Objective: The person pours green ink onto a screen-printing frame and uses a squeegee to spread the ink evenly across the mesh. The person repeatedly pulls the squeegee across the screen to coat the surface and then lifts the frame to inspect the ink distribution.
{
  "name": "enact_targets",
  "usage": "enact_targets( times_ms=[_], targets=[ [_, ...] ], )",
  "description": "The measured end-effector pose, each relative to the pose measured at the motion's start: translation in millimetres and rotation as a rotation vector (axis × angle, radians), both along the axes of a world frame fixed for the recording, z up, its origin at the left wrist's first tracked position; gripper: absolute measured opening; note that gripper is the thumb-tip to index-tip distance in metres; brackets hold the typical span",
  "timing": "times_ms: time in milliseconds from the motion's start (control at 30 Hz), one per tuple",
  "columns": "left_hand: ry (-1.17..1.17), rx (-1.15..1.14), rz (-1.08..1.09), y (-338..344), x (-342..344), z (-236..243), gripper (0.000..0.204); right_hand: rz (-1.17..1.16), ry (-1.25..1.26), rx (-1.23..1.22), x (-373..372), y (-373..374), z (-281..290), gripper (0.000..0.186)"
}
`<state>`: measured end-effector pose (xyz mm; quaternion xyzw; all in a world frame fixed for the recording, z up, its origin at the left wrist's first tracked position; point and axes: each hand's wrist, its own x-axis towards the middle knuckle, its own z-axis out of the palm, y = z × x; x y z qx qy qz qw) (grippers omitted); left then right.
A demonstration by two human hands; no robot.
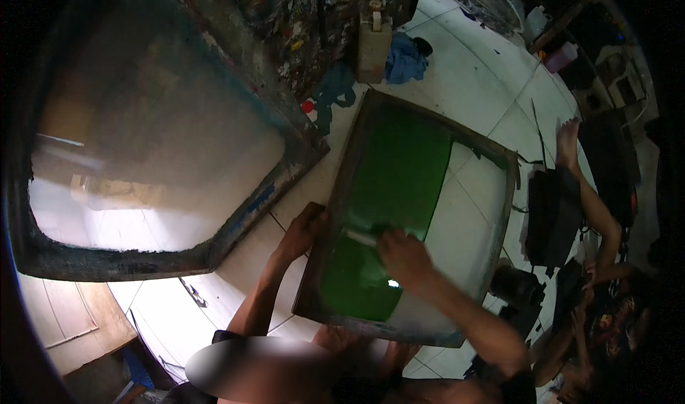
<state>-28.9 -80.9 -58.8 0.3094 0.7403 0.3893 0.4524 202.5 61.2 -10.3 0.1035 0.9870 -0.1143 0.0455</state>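
A framed screen lies in front of me, a wet-looking green layer covering its left part and a pale translucent area at its right. My left hand is curled round the frame's left edge, near the middle of that side. My right hand, somewhat blurred, grips a slim pale tool over the green layer. A larger screen with a dark, stained border and a cloudy middle is at my left, its corner near the green screen.
Behind are a beige jug, blue cloth, red cap and paint-spattered surface on the tiled floor. At right, a seated person stretches a bare leg beside black items. A pink container sits farther back.
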Motion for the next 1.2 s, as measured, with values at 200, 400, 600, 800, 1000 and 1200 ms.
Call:
enact_targets(
  times_ms=[200, 400, 600, 800, 1000, 1200],
  targets=[
    [-0.002, 0.035, 0.007, -2, 3, 0, 0.043, 0.106, -0.041, -0.112, 53, -125, 30, 0.023],
    [-0.053, 0.021, 0.01, -1, 3, 3, 0.049, -0.126, -0.136, -0.334, 34, -102, 30, 0.011],
    [-0.046, -0.036, 0.057, 0, 6, 6, 0.051, 0.058, -0.104, -0.31, 34, -99, 44, 0.012],
    [-0.06, -0.031, 0.047, 1, 4, 3, 0.049, -0.013, -0.034, -0.249, 35, -106, 30, 0.011],
    [-0.051, -0.042, 0.018, 1, 3, 3, 0.047, -0.163, 0.068, 0.084, -39, 54, -1, 0.026],
    [-0.019, -0.068, 0.023, 3, 2, 5, 0.047, -0.258, 0.06, 0.293, -106, 188, -7, 0.024]
  ],
)
